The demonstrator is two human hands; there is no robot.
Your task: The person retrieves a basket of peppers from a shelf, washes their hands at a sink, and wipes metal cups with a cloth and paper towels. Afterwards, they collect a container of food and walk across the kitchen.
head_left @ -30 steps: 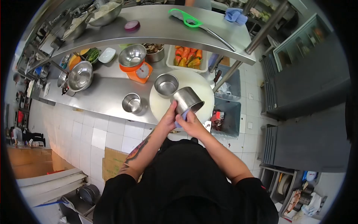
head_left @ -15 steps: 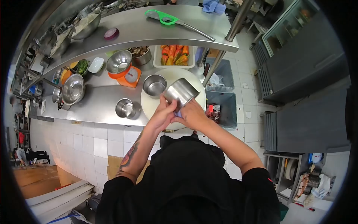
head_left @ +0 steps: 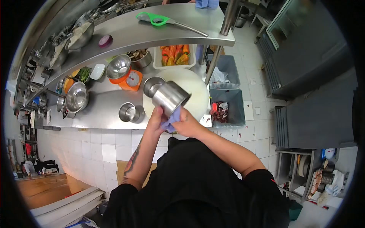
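A steel pot (head_left: 169, 97) hangs tilted over the round white board (head_left: 194, 83), its mouth facing right. My left hand (head_left: 155, 121) grips the pot's lower left side. In my right hand (head_left: 186, 123) is a bunched blue cloth (head_left: 173, 119), which touches the pot near its rim. Behind the held pot, a second steel pot (head_left: 153, 84) stands on the board, partly covered. A smaller steel pot (head_left: 128, 112) is on the counter to the left.
An orange scale (head_left: 132, 79) bears a steel bowl. Beyond the board sits a tray of peppers (head_left: 174, 55). Grey bins (head_left: 227, 98) stand right of the counter. A metal shelf (head_left: 125, 30) runs above, with a green-handled tool (head_left: 159, 19) and a cut onion (head_left: 105, 40).
The held pot has moved left and now overlaps the pot on the board. More of the blue cloth shows between my hands. The whole view has shifted.
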